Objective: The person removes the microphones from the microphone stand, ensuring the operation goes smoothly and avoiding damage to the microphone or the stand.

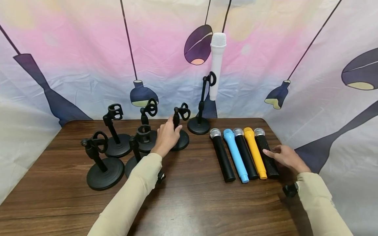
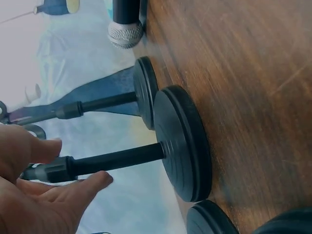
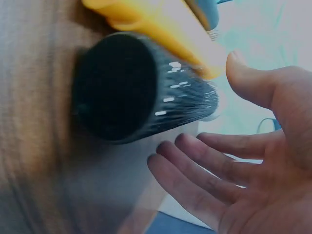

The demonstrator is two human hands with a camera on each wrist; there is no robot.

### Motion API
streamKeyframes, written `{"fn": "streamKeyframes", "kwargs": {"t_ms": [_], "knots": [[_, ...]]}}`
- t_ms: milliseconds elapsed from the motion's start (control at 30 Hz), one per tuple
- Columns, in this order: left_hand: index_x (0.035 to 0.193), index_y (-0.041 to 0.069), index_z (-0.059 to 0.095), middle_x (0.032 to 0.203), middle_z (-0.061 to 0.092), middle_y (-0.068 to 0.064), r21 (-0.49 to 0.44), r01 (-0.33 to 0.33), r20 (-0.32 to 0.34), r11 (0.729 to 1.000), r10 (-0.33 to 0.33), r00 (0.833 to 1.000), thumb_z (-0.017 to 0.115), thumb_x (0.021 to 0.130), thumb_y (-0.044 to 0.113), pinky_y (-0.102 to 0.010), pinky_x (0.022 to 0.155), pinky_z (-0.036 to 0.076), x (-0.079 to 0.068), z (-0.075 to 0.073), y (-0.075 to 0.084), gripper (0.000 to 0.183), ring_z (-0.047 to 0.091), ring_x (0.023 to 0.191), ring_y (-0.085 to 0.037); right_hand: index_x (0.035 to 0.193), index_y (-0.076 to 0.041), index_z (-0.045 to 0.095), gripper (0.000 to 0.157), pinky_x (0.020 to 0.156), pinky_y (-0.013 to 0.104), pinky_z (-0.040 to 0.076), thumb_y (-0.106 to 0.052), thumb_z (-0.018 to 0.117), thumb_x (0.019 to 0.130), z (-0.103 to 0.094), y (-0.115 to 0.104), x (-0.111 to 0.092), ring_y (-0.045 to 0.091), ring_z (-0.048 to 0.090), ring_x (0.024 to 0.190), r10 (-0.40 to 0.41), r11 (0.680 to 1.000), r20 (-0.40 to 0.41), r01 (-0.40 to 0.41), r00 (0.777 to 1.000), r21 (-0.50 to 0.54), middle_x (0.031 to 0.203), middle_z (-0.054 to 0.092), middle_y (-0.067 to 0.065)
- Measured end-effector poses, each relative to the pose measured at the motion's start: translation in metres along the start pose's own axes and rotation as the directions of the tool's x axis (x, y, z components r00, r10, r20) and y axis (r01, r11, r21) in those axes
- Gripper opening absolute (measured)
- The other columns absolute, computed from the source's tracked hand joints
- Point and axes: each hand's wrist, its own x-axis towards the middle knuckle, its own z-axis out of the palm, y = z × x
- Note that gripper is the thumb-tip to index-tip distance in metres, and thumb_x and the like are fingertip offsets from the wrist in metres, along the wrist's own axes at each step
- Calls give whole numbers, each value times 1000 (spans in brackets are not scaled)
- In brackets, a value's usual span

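Observation:
My left hand (image 1: pixel 167 136) reaches to a short black microphone stand (image 1: pixel 182 141) near the back of the table. In the left wrist view, its thumb and loosely extended fingers lie on either side of the stand's upright (image 2: pixel 119 158), close to the collar. My right hand (image 1: pixel 287 158) is beside the rightmost black microphone (image 1: pixel 265 154), which has a silver mesh head. The right wrist view shows its fingers spread and relaxed around the near end of this black microphone (image 3: pixel 185 102), with the thumb over by the yellow microphone (image 3: pixel 161 29).
Left of centre stand several more black microphone stands (image 1: pixel 105 173). A taller stand (image 1: pixel 199 125) at the back carries a white microphone (image 1: pixel 217 65) upright. Beside the yellow microphone (image 1: pixel 255 154) lie a blue one (image 1: pixel 236 155) and two black ones (image 1: pixel 222 159). A printed curtain (image 1: pixel 177 49) hangs behind the table.

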Motion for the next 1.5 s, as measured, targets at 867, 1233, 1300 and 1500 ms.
{"fn": "streamKeyframes", "kwargs": {"t_ms": [867,1233,1300,1500], "knots": [[146,6,53,140,59,-15,22,-114,215,993,106,971,65,102,27,-52,99,48,-82,-12,5,50,62,121,-32,136,8,56,53,96,57,48,-29,67,101,0,-140,47,44,59,119,-313,928,-303,358,900,105,132,59,30],[136,10,62,129,65,-10,-15,-120,208,993,120,971,68,100,27,-49,97,49,-89,-11,2,40,61,119,-29,130,5,64,45,91,48,53,-24,73,97,30,-192,86,39,64,112,-291,851,-390,423,874,313,126,64,24],[136,10,62,129,65,-10,-24,-122,207,992,125,970,68,100,27,-48,97,49,-89,-11,2,40,61,119,-28,130,5,64,44,93,48,52,-23,73,97,35,-198,90,38,64,113,-276,841,-389,417,879,346,126,64,24],[135,10,62,130,66,-11,-75,-113,195,991,126,973,73,97,24,-47,97,50,-89,-11,0,43,63,118,-29,129,5,65,44,97,45,50,-22,74,96,47,-214,106,35,63,113,-213,807,-407,395,888,440,122,66,22]]}}
